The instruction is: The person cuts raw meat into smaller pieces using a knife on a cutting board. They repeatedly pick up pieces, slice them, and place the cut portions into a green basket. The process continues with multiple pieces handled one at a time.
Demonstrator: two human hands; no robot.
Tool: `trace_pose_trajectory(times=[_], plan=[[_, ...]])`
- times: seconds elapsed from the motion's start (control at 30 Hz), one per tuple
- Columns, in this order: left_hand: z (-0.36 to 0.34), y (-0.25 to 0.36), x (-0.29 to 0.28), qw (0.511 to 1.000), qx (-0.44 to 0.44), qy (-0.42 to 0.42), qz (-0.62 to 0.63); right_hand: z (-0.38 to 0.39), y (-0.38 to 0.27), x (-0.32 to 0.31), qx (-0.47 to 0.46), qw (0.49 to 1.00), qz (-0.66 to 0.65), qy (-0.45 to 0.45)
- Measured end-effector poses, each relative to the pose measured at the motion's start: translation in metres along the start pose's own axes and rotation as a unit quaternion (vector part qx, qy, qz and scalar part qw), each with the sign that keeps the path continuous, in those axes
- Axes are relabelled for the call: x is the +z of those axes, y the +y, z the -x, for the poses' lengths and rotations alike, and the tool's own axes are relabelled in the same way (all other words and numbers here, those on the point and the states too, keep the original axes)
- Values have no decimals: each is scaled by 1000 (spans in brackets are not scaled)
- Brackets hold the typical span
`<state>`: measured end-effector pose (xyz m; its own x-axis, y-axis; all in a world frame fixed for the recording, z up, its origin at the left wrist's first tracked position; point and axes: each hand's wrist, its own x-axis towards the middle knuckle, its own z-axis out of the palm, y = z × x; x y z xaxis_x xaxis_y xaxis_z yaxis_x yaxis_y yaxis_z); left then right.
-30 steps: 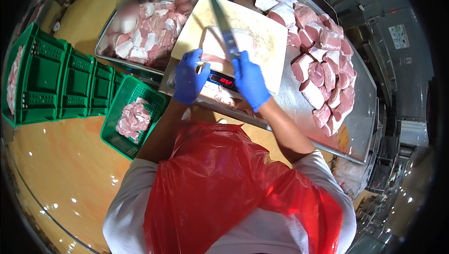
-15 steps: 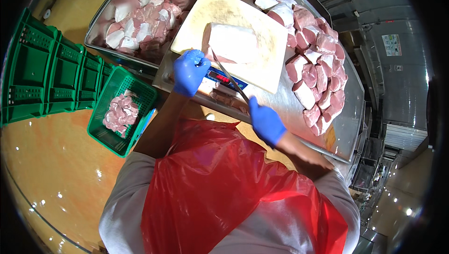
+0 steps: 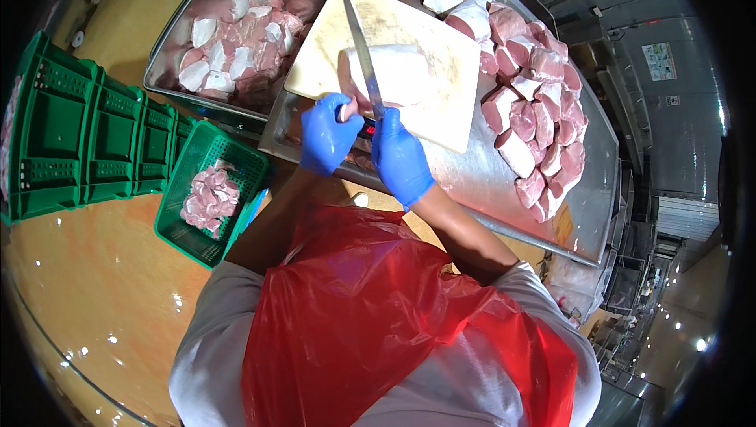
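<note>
Compared with half a second ago, my right hand [image 3: 400, 155] is sitting farther left and closer to my other glove; its fingers are wrapping the handle of the knife [image 3: 361, 49], whose blade is now pointing away from me, crossing over the meat block [image 3: 394, 73] in view instead of angling down at its near left corner. Whether steel is touching meat, I cannot tell. My left hand [image 3: 327, 140] is curling at the board's near edge, thumb and fingers now pinching a small pale pink piece [image 3: 343, 113]; I cannot tell whether it is still joining the block. The block is lying, pale side up, on the cutting board [image 3: 445, 96], as before. A lit scale display [image 3: 367, 128] is showing partly between my gloves. The steel table [image 3: 587, 199] is carrying a heap of cut meat [image 3: 543, 104] at right; a metal tub [image 3: 175, 37] of pieces is standing at left. Below it, a green basket [image 3: 253, 158] is holding trimmings [image 3: 211, 197], beside stacked green crates [image 3: 59, 128]. The yellowish floor [image 3: 102, 269] is glinting; a grey wall [image 3: 685, 112] is rising at right.
</note>
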<state>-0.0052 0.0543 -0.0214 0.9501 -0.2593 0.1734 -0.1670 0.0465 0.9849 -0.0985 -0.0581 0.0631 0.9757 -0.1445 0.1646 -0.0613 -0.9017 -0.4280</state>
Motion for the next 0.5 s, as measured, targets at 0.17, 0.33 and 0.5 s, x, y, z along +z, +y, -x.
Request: trace_pose_trajectory(times=[0.17,0.33,0.5], plan=[[34,15,-2,991,-40,-5,130,-8,-2,8,-31,999,7,-39],[32,22,-6,991,-57,29,119,7,7,3,64,977,95,-178],[5,26,-55,998,-55,37,4,76,21,-60,85,945,160,-271]])
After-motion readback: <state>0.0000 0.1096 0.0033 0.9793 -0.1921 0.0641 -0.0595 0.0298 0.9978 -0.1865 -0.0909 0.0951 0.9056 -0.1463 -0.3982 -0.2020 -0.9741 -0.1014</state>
